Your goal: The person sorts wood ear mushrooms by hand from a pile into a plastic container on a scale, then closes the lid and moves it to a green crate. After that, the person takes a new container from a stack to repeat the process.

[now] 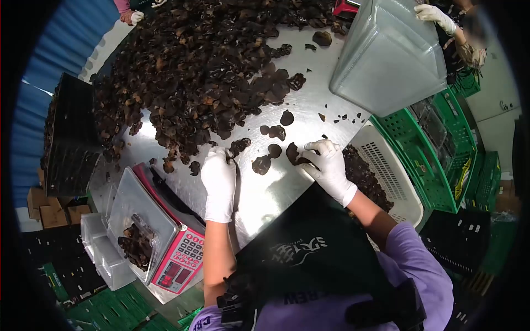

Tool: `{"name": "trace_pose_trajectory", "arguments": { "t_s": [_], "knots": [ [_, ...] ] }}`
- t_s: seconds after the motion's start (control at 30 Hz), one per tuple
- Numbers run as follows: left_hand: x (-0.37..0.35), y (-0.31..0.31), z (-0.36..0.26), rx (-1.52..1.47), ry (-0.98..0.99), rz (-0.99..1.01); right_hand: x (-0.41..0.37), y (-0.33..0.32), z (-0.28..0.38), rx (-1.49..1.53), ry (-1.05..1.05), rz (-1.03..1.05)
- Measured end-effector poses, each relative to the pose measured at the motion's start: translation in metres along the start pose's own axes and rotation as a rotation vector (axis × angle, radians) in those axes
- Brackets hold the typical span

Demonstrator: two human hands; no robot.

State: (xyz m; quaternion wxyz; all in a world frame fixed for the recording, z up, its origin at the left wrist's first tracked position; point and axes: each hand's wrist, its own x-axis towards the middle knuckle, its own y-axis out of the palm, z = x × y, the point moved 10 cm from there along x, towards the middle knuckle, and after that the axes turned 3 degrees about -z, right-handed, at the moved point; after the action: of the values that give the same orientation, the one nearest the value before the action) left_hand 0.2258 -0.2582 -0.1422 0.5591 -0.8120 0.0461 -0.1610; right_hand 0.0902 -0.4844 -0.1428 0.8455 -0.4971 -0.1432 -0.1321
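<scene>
My right hand (332, 172), in a white glove, pinches a dark brown wood ear mushroom (293, 154) between thumb and fingers, just above the metal table (276, 194). My left hand (219, 182), also gloved, is closed with its fingers curled down at the edge of the mushroom pile (193, 71). A curled mushroom piece (240, 146) lies against its fingertips; what the fingers grip, if anything, is hidden. Between my hands lie several loose pieces, among them a round one (261, 164).
At left, a pink scale (179, 259) bears a clear plastic box (124, 204) with mushrooms inside. To the right are a white perforated basket (389, 165) holding mushrooms and green crates (450, 149). Another person's gloved hand (436, 15) holds a translucent bin (392, 60).
</scene>
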Motion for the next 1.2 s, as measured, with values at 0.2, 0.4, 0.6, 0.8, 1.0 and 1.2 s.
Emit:
{"name": "trace_pose_trajectory", "arguments": {
  "t_s": [0.2, 0.4, 0.6, 0.8, 1.0, 1.2],
  "knots": [
    [-0.012, -0.007, -0.006, 0.061, -0.004, 0.121, 0.001, -0.031, 0.006, 0.023, -0.044, -0.09],
    [-0.022, -0.06, -0.006, -0.193, 0.013, -0.105, -0.032, -0.107, -0.039, -0.209, -0.011, 0.037],
    [-0.039, -0.075, -0.02, -0.4, 0.069, -0.205, 0.001, -0.105, -0.032, -0.315, 0.136, 0.152],
    [-0.056, -0.032, -0.037, -0.214, 0.212, 0.12, 0.072, 0.021, 0.035, 0.108, 0.028, 0.117],
    [-0.007, -0.05, 0.004, -0.028, 0.042, -0.151, 0.05, 0.065, 0.086, 0.129, -0.114, 0.242],
    [0.039, 0.0, 0.035, 0.176, -0.245, -0.063, 0.044, 0.01, 0.05, 0.303, -0.021, -0.003]
  ]
}}
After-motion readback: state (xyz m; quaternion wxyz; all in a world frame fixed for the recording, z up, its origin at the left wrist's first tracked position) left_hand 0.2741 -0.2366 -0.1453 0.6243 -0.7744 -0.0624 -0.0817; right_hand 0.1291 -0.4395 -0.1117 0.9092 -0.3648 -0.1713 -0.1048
